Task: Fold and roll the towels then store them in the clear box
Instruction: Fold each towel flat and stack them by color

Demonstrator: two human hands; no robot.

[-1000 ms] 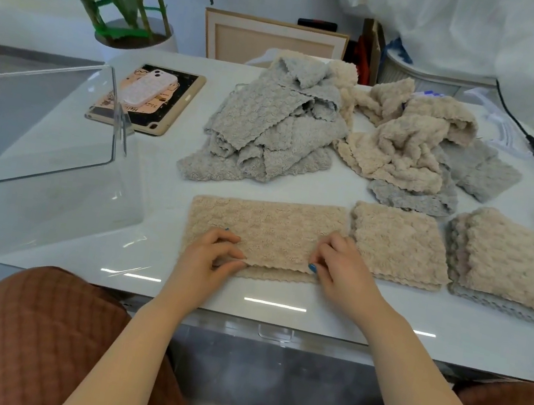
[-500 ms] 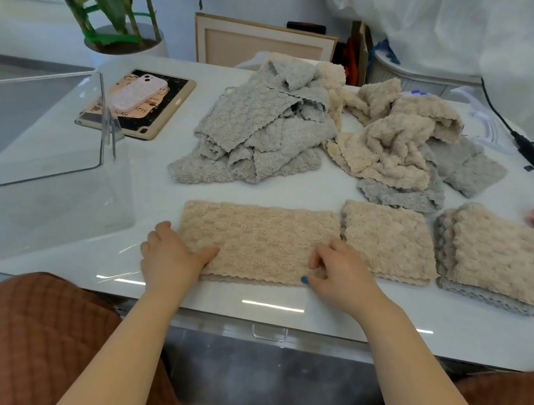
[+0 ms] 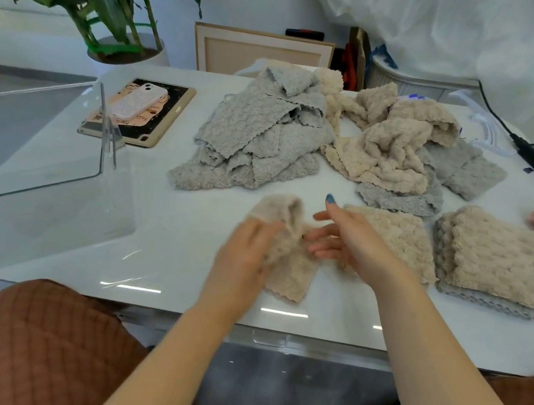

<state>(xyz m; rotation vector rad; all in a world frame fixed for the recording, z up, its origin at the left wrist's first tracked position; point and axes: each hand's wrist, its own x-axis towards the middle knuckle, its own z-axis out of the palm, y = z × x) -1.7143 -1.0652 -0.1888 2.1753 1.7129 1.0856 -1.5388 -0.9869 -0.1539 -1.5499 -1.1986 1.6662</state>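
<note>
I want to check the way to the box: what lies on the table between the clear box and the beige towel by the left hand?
Nothing; the head view shows only bare table between clear box and beige towel.

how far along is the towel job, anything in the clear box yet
Early. Done: a folded beige towel and a folded stack lie at right. In hand: the left hand grips a half-folded towel, the right hand open beside it. Left: the grey heap, the mixed heap, all the rolling, and the clear box shows no towels.
</note>
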